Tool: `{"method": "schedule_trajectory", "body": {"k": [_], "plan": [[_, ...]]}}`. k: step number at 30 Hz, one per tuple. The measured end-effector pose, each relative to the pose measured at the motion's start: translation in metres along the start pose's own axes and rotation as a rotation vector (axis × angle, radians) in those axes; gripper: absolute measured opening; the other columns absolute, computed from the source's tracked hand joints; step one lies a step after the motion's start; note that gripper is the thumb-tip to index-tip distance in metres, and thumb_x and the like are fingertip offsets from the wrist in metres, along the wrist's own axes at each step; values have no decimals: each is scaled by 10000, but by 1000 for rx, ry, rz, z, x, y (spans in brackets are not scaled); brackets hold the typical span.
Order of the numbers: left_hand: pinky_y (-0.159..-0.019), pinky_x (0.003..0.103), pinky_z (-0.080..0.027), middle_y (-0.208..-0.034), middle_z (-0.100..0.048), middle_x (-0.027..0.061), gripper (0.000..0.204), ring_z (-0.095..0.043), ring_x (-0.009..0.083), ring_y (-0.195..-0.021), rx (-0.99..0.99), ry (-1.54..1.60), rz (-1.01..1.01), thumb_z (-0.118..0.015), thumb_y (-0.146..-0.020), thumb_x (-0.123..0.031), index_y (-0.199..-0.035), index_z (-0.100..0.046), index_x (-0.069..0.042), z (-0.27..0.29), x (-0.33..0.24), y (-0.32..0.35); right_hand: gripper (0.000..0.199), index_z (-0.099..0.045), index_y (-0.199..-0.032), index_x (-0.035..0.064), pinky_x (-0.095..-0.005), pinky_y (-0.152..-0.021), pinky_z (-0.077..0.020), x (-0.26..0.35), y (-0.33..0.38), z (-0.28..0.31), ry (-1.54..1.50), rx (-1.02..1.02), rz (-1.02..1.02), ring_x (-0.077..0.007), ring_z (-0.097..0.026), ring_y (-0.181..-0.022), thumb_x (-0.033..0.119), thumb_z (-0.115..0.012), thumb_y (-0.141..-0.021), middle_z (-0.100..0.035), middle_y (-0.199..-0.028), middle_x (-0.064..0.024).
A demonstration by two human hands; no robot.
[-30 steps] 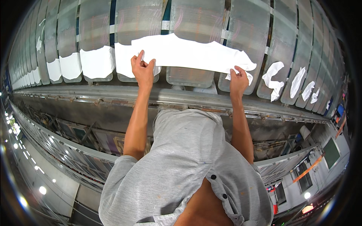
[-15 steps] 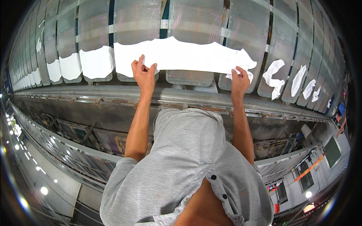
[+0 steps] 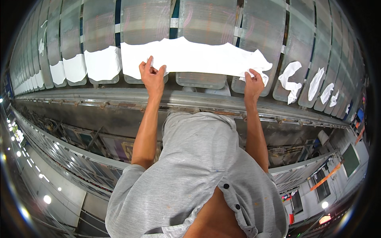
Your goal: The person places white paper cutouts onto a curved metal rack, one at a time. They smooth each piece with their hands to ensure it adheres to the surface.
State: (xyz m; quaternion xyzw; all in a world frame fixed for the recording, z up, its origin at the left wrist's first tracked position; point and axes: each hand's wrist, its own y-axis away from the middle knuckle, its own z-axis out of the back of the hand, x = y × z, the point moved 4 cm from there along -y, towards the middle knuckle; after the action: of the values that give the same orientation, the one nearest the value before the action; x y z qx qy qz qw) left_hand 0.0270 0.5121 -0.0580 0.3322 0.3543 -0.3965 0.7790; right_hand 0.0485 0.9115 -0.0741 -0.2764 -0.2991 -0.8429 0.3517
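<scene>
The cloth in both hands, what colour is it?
The cloth is plain white, with no pattern; the head view shows it best.

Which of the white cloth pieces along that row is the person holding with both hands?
The long white cloth in the middle, stretched across several panels between the left hand and right hand; the others hang singly, untouched.

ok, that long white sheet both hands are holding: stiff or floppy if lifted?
Likely floppy: the white sheet crumples under the right hand and has wavy edges. Probably light, since the left hand holds it with fingertips.
</scene>
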Motion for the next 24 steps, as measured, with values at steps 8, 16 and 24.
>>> {"method": "schedule_trajectory", "body": {"k": [8, 16, 24], "plan": [[-625, 268, -469, -1154, -437, 72, 594, -476, 94, -694, 2, -14, -5, -820, -760, -19, -1320, -628, 26, 0, 1, 0, 298, -746, -1103, 16, -307, -646, -450, 4, 2, 0, -26, 15, -38, -139, -535, -676, 137, -773, -832, -588, -717, -27], [-625, 271, -471, -1170, -445, 84, 585, -483, 99, -688, -12, -22, -5, -810, -755, -16, -1310, -629, 30, 1, 2, 2, 310, -748, -1106, 20, -322, -662, -452, 0, 3, 1, 6, 20, -29, -152, -533, -690, 170, -765, -835, -584, -726, -34], [-634, 273, -474, -1168, -441, 85, 593, -482, 102, -697, 5, -58, -7, -817, -759, -28, -1317, -623, 32, 3, 3, 3, 311, -749, -1103, 15, -314, -650, -444, -1, 7, 2, -5, 26, -35, -145, -523, -666, 170, -763, -834, -574, -702, -22]]}}
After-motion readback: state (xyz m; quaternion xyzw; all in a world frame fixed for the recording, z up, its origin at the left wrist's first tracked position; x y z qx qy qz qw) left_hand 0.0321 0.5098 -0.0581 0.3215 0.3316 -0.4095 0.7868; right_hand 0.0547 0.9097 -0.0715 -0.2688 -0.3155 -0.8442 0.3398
